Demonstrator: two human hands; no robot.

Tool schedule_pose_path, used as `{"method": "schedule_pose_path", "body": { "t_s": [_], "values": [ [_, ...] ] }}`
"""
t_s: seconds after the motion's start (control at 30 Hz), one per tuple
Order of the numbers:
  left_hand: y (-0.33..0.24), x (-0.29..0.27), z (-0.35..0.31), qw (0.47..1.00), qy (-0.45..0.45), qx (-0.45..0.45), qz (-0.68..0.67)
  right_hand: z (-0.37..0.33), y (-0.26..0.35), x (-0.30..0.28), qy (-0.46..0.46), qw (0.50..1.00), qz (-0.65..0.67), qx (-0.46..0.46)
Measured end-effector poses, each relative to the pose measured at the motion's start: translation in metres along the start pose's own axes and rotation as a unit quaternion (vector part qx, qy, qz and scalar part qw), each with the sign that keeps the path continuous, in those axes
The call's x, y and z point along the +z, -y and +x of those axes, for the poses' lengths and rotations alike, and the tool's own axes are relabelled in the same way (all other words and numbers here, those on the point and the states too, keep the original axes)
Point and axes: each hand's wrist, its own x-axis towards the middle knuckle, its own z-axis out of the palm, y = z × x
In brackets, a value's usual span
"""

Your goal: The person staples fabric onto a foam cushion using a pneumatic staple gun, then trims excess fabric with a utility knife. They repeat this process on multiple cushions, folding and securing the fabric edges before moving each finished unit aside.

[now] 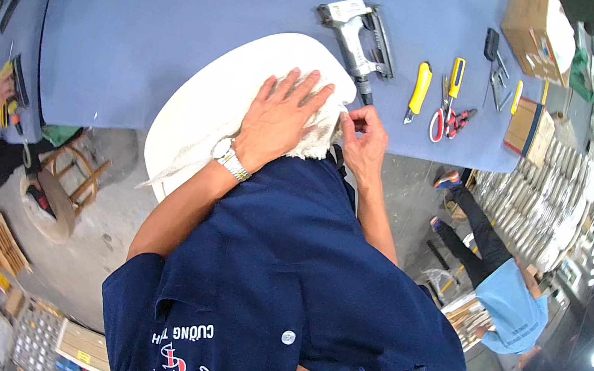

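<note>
A rounded pad covered in white fabric (208, 89) lies partly on the blue table and overhangs its near edge towards my body. My left hand (281, 119) rests flat on the cover with its fingers spread, a metal watch on the wrist. At the pad's right edge my right hand (364, 138) is closed, thumb and fingers pinching the rim of the white fabric. The fabric's edge near me looks frayed and bunched. Just beyond the right hand lies a silver pneumatic staple gun (352, 38), its hose end pointing towards that hand; neither hand touches it.
On the blue table (131, 18) lie a yellow utility knife (419, 93), red-handled scissors (439, 118), a yellow-handled screwdriver (457, 79) and red pliers (461, 123). A cardboard box (527, 32) stands far right. Co-workers are at left and right; a wooden frame (75, 173) stands left.
</note>
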Motion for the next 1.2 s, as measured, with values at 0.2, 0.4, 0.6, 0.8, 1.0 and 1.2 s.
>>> {"method": "schedule_pose_path", "body": {
  "t_s": [0.2,0.4,0.6,0.8,1.0,1.2],
  "values": [
    [-0.009,-0.015,0.01,0.998,0.055,-0.008,0.043,0.005,0.018,0.014,-0.023,0.999,0.019,-0.029],
    [0.007,-0.031,0.034,0.995,0.055,0.074,0.025,0.017,0.019,0.016,-0.01,0.992,0.047,-0.116],
    [0.004,-0.08,0.063,0.992,0.074,0.063,-0.078,0.04,0.065,-0.017,-0.025,0.982,0.038,-0.182],
    [-0.001,-0.04,0.093,0.984,0.038,0.169,-0.035,0.042,0.036,-0.022,-0.029,0.988,0.0,-0.152],
    [0.01,-0.018,0.081,0.981,0.028,0.143,-0.131,0.029,0.031,0.0,-0.108,0.987,0.106,-0.055],
    [0.012,-0.018,0.078,0.975,-0.006,0.133,-0.18,0.029,0.046,0.012,-0.227,0.967,0.1,-0.061]
  ]
}}
